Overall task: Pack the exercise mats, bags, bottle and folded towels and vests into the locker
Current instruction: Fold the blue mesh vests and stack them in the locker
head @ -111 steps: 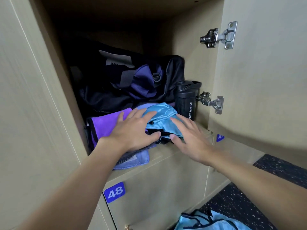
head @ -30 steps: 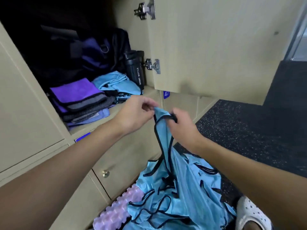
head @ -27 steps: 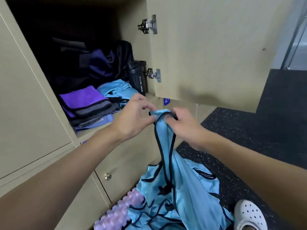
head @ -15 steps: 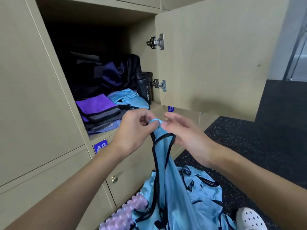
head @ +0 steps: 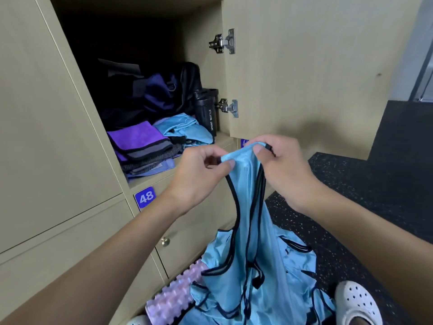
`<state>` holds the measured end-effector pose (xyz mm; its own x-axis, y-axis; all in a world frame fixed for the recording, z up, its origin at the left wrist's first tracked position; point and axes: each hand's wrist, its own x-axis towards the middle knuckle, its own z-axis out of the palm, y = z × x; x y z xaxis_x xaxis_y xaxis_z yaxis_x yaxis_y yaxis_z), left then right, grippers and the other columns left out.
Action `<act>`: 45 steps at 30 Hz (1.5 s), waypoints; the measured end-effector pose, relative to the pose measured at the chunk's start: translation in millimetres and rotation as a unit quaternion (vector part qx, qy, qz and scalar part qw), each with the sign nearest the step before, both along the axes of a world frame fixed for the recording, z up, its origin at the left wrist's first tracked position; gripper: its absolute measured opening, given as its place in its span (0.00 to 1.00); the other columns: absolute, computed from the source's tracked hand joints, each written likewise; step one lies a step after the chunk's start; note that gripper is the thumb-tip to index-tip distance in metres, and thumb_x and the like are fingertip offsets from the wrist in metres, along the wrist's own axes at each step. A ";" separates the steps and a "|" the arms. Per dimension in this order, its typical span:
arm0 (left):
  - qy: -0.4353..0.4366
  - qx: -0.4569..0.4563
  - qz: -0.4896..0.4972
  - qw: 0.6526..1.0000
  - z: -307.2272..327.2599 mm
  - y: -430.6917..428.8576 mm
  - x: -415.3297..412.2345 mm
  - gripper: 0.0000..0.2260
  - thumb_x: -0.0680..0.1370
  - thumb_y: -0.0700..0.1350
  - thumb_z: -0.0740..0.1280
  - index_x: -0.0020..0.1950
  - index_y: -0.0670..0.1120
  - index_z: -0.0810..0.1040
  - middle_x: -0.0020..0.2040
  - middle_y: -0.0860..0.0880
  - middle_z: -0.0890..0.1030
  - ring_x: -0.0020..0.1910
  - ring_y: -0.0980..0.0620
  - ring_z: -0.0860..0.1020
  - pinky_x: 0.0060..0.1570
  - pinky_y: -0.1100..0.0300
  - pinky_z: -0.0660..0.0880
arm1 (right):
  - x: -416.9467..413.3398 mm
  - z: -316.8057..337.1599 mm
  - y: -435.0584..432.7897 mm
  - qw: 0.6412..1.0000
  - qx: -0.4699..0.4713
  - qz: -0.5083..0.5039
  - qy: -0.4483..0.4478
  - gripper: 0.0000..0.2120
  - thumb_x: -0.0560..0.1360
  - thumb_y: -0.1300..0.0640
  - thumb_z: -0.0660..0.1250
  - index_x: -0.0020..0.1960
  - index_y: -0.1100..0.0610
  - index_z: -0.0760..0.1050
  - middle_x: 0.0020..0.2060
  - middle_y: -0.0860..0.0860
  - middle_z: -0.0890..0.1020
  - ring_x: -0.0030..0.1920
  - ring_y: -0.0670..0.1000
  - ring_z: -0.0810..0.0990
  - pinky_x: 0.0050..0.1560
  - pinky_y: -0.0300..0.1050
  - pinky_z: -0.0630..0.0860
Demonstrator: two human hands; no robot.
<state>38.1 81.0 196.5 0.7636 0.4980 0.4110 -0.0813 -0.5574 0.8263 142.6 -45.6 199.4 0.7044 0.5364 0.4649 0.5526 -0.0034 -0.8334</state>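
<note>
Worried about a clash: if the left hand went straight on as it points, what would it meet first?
Probably the right hand: the left hand points up and right along the vest strap both pinch, and the right lies just beyond. Depth is unclear.

Gym changing room: numbered lockers, speckled rubber floor

Both bare forearms reach forward and draw together. The left hand pinches the top edge of a blue vest between thumb and curled fingers. The right hand, just beside it, pinches the same edge, knuckles up.
</note>
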 end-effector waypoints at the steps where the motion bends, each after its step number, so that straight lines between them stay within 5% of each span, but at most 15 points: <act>1: -0.018 -0.022 -0.001 1.000 3.1 -0.9 -0.7 0.08 0.76 0.38 0.72 0.39 0.47 0.81 0.37 0.41 0.82 0.36 0.50 0.77 0.42 0.51 0.77 | 1.9 2.2 -2.6 1.000 0.011 -0.007 -0.003 0.13 0.80 0.64 0.58 0.47 0.54 0.80 0.41 0.50 0.81 0.39 0.43 0.75 0.42 0.37 0.72; 4: -0.063 -0.064 -0.017 0.996 15.4 -9.0 -3.4 0.06 0.78 0.36 0.69 0.41 0.42 0.79 0.40 0.37 0.84 0.37 0.50 0.80 0.43 0.54 0.81 | 4.1 8.2 -7.3 0.999 0.041 -0.017 -0.008 0.14 0.81 0.64 0.57 0.44 0.51 0.77 0.41 0.51 0.81 0.39 0.45 0.76 0.42 0.44 0.75; 8: -0.085 -0.041 -0.024 0.995 23.5 -18.9 -5.2 0.04 0.78 0.37 0.68 0.44 0.44 0.78 0.41 0.33 0.82 0.37 0.46 0.78 0.46 0.39 0.79 | 6.2 12.5 -6.4 0.998 0.060 -0.006 -0.012 0.12 0.82 0.62 0.57 0.47 0.51 0.77 0.43 0.53 0.81 0.45 0.55 0.79 0.47 0.54 0.77; 13: -0.027 -0.023 -0.115 0.993 30.7 -21.4 -14.5 0.05 0.80 0.33 0.65 0.51 0.42 0.76 0.34 0.42 0.78 0.33 0.48 0.76 0.40 0.55 0.81 | 15.8 6.5 -4.5 0.999 0.041 0.027 0.014 0.05 0.82 0.56 0.60 0.54 0.49 0.74 0.33 0.45 0.75 0.34 0.45 0.70 0.41 0.43 0.68; 18: 0.090 -0.013 -0.141 0.986 31.1 -17.6 -18.9 0.16 0.80 0.29 0.59 0.58 0.45 0.80 0.34 0.58 0.82 0.37 0.61 0.80 0.49 0.65 0.80 | 18.2 -5.6 2.6 0.999 0.020 0.028 0.032 0.11 0.80 0.57 0.63 0.61 0.49 0.66 0.43 0.46 0.77 0.41 0.45 0.73 0.49 0.42 0.71; 21: 0.103 0.006 -0.121 0.987 28.4 -13.7 -17.8 0.22 0.77 0.24 0.57 0.63 0.43 0.78 0.51 0.46 0.86 0.46 0.58 0.82 0.55 0.63 0.79 | 1.3 -7.1 -2.3 0.995 0.086 -0.040 -0.035 0.09 0.78 0.63 0.63 0.58 0.58 0.67 0.41 0.49 0.72 0.35 0.40 0.69 0.42 0.32 0.68; 23: 0.092 -0.006 -0.122 0.988 28.4 -12.6 -16.2 0.22 0.78 0.24 0.56 0.66 0.41 0.76 0.51 0.41 0.84 0.47 0.55 0.81 0.53 0.66 0.78 | -8.9 -13.5 -6.7 0.994 0.093 -0.011 -0.059 0.07 0.77 0.67 0.63 0.52 0.60 0.67 0.35 0.52 0.72 0.31 0.41 0.67 0.36 0.33 0.67; 27: 0.054 -0.002 -0.099 0.994 29.7 -14.0 -14.4 0.17 0.79 0.26 0.58 0.57 0.42 0.79 0.41 0.53 0.85 0.40 0.59 0.84 0.45 0.68 0.79 | -26.2 -32.4 -3.9 0.996 0.013 0.043 -0.079 0.12 0.72 0.63 0.68 0.51 0.55 0.69 0.40 0.49 0.75 0.39 0.43 0.72 0.44 0.36 0.69; 29: 0.028 0.017 -0.058 0.998 29.3 -11.5 -15.2 0.11 0.77 0.27 0.63 0.49 0.40 0.82 0.34 0.51 0.85 0.35 0.55 0.83 0.41 0.65 0.81 | -30.6 -33.7 -0.1 0.997 0.006 0.049 -0.062 0.13 0.72 0.57 0.72 0.50 0.54 0.68 0.41 0.47 0.75 0.40 0.43 0.72 0.43 0.35 0.70; 32: 0.011 0.165 -0.010 0.986 30.2 -10.2 -16.4 0.06 0.75 0.36 0.71 0.40 0.45 0.84 0.35 0.48 0.80 0.33 0.58 0.77 0.39 0.65 0.75 | -32.3 -30.3 5.3 0.996 -0.008 0.031 -0.078 0.11 0.74 0.54 0.70 0.45 0.58 0.70 0.35 0.50 0.76 0.36 0.49 0.73 0.38 0.43 0.72; 34: 0.011 0.269 0.017 0.963 31.1 -10.1 -16.1 0.04 0.75 0.41 0.72 0.41 0.46 0.83 0.43 0.51 0.73 0.42 0.60 0.73 0.46 0.70 0.68 | -29.4 -31.6 9.1 0.996 -0.015 0.020 -0.087 0.09 0.77 0.57 0.67 0.43 0.61 0.70 0.30 0.50 0.71 0.31 0.50 0.67 0.33 0.44 0.68; 36: 0.007 0.263 0.012 0.965 29.2 -8.6 -14.4 0.05 0.77 0.41 0.69 0.41 0.44 0.79 0.48 0.53 0.74 0.49 0.61 0.74 0.51 0.70 0.67 | -26.3 -31.6 10.0 0.997 -0.012 0.032 -0.064 0.13 0.78 0.58 0.65 0.39 0.63 0.68 0.27 0.46 0.66 0.29 0.46 0.61 0.30 0.39 0.61; 40: -0.005 0.180 0.040 0.983 22.4 -8.2 -10.7 0.09 0.81 0.41 0.63 0.42 0.43 0.69 0.31 0.55 0.69 0.29 0.57 0.65 0.30 0.65 0.63 | -26.3 -25.1 6.8 0.997 -0.013 0.038 -0.068 0.19 0.79 0.58 0.64 0.32 0.58 0.61 0.25 0.45 0.61 0.27 0.45 0.58 0.28 0.39 0.59; 45: -0.027 0.202 0.072 0.976 23.7 -9.6 -7.9 0.08 0.82 0.41 0.61 0.43 0.45 0.68 0.34 0.44 0.70 0.35 0.48 0.66 0.34 0.57 0.64 | -24.7 -14.7 3.7 0.995 -0.002 0.081 -0.066 0.17 0.81 0.60 0.60 0.37 0.68 0.64 0.29 0.50 0.62 0.30 0.44 0.58 0.31 0.40 0.57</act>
